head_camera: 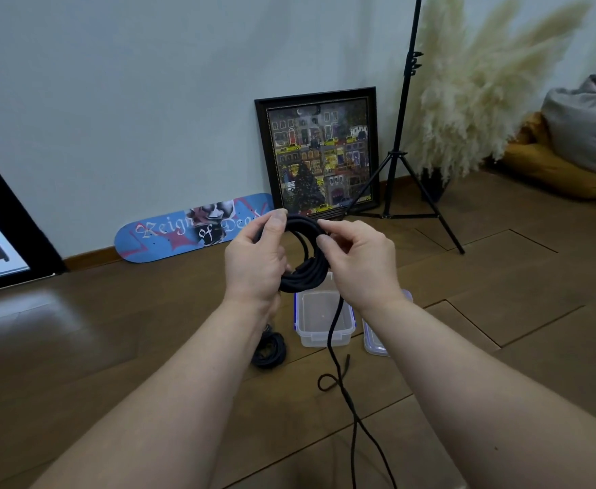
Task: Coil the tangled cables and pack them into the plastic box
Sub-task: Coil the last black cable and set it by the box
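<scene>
1. The black cable (302,255) is wound into several round loops held up in the air just above the plastic box (323,321), near the middle of the view.
2. Its sheath looks matte and slightly braided. One loose strand drops from the coil at 6 o'clock, crosses in front of the box, makes a small loop on the wooden floor (113,347) and runs off the bottom edge.
3. The left hand (256,261) grips the coil's 9 o'clock side, its fingers curled round the bundled loops and the thumb tip at the top.
4. The right hand (358,262) pinches the coil at about 2 o'clock between thumb and curled fingers.
5. The box is clear, rectangular, open-topped plastic with blue trim along its rim; nothing shows inside it.
6. Its lid (374,342), clear with the same blue edging, lies on the floor just beside it at 3 o'clock, partly hidden by the right forearm.
7. A second black cable bundle (269,349), loosely coiled, lies on the floor at 9 o'clock from the box, close to it.
8. A blue skateboard deck (190,229) leans on its edge against the wall at 11 o'clock, lettered "Reign of Dead" in pale gothic script.
9. A dark-framed picture (319,153) of a street with yellow cars stands at 12 o'clock.
10. A black tripod stand (400,146) and fluffy cream pampas grass (466,82) sit at 1 to 2 o'clock.
</scene>
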A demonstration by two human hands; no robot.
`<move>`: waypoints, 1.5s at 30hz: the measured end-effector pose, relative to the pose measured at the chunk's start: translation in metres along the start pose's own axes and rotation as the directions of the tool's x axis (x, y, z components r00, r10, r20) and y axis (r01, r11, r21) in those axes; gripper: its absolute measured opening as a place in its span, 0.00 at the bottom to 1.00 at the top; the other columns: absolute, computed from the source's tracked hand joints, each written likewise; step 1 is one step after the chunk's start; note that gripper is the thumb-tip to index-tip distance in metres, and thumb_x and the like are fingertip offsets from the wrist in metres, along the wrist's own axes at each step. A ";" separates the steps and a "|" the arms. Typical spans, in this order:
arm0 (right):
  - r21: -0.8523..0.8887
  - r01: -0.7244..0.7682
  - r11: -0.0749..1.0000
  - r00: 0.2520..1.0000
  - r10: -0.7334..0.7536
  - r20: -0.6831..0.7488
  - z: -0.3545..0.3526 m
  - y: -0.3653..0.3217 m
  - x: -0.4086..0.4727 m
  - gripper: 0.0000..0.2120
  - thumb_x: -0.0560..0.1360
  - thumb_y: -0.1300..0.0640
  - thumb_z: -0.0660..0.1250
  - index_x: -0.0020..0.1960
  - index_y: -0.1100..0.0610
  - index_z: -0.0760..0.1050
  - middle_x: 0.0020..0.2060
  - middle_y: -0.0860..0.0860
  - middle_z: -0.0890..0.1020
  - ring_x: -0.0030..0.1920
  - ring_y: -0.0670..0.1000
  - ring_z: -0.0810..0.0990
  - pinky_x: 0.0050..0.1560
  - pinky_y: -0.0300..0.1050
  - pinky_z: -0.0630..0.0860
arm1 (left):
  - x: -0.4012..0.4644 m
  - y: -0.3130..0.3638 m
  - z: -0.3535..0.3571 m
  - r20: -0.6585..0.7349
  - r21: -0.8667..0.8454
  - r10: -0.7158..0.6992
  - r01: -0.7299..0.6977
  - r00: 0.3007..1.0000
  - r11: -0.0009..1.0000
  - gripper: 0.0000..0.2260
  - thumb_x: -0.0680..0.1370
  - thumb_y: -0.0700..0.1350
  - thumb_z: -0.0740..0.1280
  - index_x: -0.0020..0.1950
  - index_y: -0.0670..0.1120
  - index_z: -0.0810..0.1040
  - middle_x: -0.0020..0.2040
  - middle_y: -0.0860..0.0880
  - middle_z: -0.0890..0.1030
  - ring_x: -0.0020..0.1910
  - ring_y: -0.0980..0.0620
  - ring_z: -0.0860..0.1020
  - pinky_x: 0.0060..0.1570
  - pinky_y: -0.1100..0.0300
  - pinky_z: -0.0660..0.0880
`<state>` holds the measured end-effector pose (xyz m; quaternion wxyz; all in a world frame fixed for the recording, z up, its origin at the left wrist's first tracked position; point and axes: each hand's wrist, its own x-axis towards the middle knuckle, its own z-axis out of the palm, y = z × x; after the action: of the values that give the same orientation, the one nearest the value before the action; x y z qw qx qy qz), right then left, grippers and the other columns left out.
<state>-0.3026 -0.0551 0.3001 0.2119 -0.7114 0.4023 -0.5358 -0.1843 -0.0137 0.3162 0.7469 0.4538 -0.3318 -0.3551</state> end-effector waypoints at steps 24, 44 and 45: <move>0.191 -0.384 0.903 0.866 0.280 0.415 0.006 -0.001 -0.004 0.20 0.78 0.54 0.65 0.69 0.48 0.69 0.41 0.49 0.79 0.40 0.52 0.81 0.47 0.54 0.81 | 0.005 0.001 0.000 -0.149 0.084 0.087 -0.075 0.985 0.994 0.05 0.80 0.41 0.66 0.51 0.48 0.81 0.24 0.56 0.72 0.21 0.58 0.63 0.24 0.63 0.65; 0.301 -0.386 0.872 0.919 0.337 0.203 -0.019 0.000 0.008 0.11 0.78 0.65 0.61 0.45 0.50 0.75 0.34 0.49 0.73 0.34 0.48 0.71 0.36 0.44 0.70 | 0.039 0.010 -0.050 -0.550 0.055 0.084 -0.065 0.831 0.996 0.06 0.77 0.47 0.70 0.41 0.57 0.81 0.56 0.42 0.83 0.49 0.47 0.80 0.61 0.43 0.76; 0.282 -0.371 0.885 0.922 0.314 0.227 -0.018 0.001 0.006 0.11 0.79 0.65 0.61 0.47 0.49 0.76 0.34 0.49 0.74 0.35 0.47 0.72 0.37 0.43 0.72 | 0.040 0.010 -0.052 -0.562 0.050 0.074 -0.055 0.824 0.997 0.05 0.77 0.48 0.70 0.42 0.57 0.81 0.57 0.41 0.83 0.53 0.43 0.81 0.61 0.43 0.76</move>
<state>-0.3193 -0.0579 0.3092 0.4501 -0.6293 0.4096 -0.4833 -0.1183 -0.0203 0.3131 0.8157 0.5387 -0.1178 -0.1748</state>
